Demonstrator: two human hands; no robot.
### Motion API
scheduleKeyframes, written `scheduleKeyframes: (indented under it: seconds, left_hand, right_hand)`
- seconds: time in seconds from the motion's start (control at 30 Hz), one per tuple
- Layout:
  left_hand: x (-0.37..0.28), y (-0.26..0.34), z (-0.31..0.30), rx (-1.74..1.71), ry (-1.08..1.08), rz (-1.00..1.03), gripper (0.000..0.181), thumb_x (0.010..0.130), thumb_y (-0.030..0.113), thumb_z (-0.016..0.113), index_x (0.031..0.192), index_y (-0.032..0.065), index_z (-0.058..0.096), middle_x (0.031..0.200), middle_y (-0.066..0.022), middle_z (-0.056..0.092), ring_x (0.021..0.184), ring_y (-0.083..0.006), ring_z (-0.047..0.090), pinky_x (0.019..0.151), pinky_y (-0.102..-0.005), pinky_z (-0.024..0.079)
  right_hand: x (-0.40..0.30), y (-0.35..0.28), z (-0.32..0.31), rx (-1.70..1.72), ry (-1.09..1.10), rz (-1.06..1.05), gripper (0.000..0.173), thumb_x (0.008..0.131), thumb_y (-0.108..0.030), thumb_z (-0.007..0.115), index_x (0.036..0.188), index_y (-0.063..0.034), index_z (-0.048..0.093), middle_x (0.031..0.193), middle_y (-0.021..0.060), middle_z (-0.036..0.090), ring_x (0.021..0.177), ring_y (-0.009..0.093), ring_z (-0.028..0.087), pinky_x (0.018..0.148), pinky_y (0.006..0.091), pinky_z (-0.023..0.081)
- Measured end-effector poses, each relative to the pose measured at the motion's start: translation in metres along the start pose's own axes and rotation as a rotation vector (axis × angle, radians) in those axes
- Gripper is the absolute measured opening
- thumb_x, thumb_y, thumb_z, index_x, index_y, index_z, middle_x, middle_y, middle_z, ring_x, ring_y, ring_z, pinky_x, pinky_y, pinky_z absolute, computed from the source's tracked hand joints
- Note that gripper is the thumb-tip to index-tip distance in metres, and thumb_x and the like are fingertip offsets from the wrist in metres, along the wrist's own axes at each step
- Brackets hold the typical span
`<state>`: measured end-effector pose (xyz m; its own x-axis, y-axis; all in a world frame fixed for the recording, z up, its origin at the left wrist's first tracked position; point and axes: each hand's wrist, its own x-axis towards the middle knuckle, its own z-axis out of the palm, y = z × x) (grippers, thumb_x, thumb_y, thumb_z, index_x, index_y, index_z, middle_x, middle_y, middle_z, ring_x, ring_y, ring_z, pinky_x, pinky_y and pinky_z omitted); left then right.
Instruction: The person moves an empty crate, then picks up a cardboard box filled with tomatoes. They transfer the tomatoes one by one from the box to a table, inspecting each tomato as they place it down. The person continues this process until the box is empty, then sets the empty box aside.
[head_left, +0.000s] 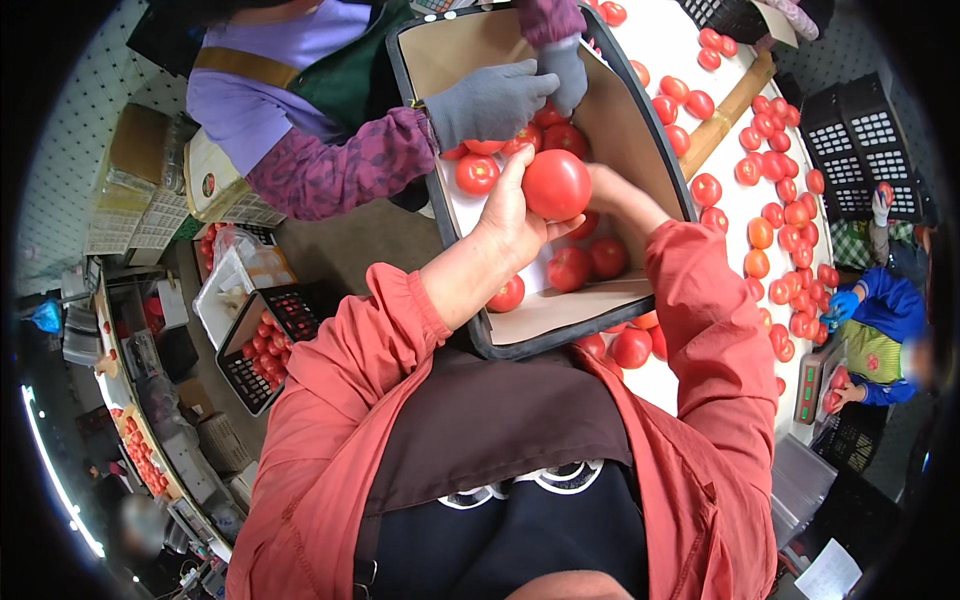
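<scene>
My left hand grips a large, smooth red tomato above a black plastic crate lined with brown cardboard. My right hand reaches in from the right, behind that tomato. Its fingers are hidden, so I cannot see whether they hold anything. Below my hands, several tomatoes lie on the crate's pale bottom. Across the crate, a co-worker's grey-gloved hands are over more tomatoes.
Loose tomatoes spread over the white table at right, with a wooden bar across it. A black basket of tomatoes stands at left. Farther right, a person in blue sleeves works by a scale near stacked black crates.
</scene>
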<state>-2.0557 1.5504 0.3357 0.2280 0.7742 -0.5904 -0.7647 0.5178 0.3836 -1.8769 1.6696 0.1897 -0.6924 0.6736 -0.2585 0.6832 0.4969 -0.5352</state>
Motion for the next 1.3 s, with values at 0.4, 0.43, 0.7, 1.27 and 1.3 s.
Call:
scheduleKeyframes:
  seconds: [0.4,0.43,0.7,1.27,1.3]
  left_hand:
    - [-0.007,0.001,0.004,-0.004,0.151,0.138,0.052,0.086,0.051,0.057,0.120,0.0123,0.048,0.112,-0.0114,0.059,0.099,-0.0270,0.062,0.074,-0.0464,0.055]
    - [-0.007,0.000,0.002,-0.007,0.168,0.143,0.050,0.086,0.049,0.058,0.119,0.0126,0.048,0.112,-0.0111,0.059,0.099,-0.0265,0.062,0.074,-0.0465,0.055]
    - [0.003,-0.005,0.002,0.101,0.116,-0.026,0.038,0.095,0.046,0.046,0.097,0.0093,0.054,0.101,-0.0146,0.066,0.093,-0.0306,0.066,0.083,-0.0461,0.054]
    - [-0.012,0.002,0.012,0.042,-0.311,0.033,0.058,0.087,0.039,0.065,0.132,0.0082,0.046,0.115,-0.0189,0.061,0.094,-0.0347,0.067,0.080,-0.0444,0.057]
    - [-0.011,0.001,0.011,0.047,-0.271,0.073,0.056,0.086,0.033,0.066,0.133,0.0093,0.046,0.118,-0.0176,0.060,0.095,-0.0344,0.067,0.080,-0.0440,0.057]
  right_hand:
    - [-0.005,-0.055,-0.053,0.342,-0.288,0.423,0.055,0.084,-0.049,0.065,0.114,-0.0039,0.058,0.095,0.0119,0.067,0.083,0.024,0.067,0.060,0.0353,0.055]
    - [-0.007,-0.061,-0.070,0.537,-0.188,0.449,0.056,0.083,-0.050,0.065,0.115,-0.0045,0.058,0.095,0.0108,0.067,0.082,0.023,0.067,0.058,0.0347,0.055]
    - [-0.041,-0.074,-0.123,1.533,0.003,0.150,0.052,0.098,-0.049,0.044,0.115,-0.0012,0.057,0.096,0.0134,0.069,0.076,0.023,0.069,0.052,0.0314,0.055]
    - [-0.037,-0.080,-0.114,1.498,0.014,-0.105,0.054,0.100,-0.052,0.042,0.121,-0.0036,0.056,0.121,0.0128,0.061,0.109,0.024,0.061,0.093,0.0389,0.051]
    - [-0.039,-0.081,-0.117,1.487,-0.034,-0.073,0.056,0.099,-0.052,0.042,0.123,-0.0035,0.055,0.121,0.0132,0.060,0.108,0.024,0.061,0.089,0.0393,0.054]
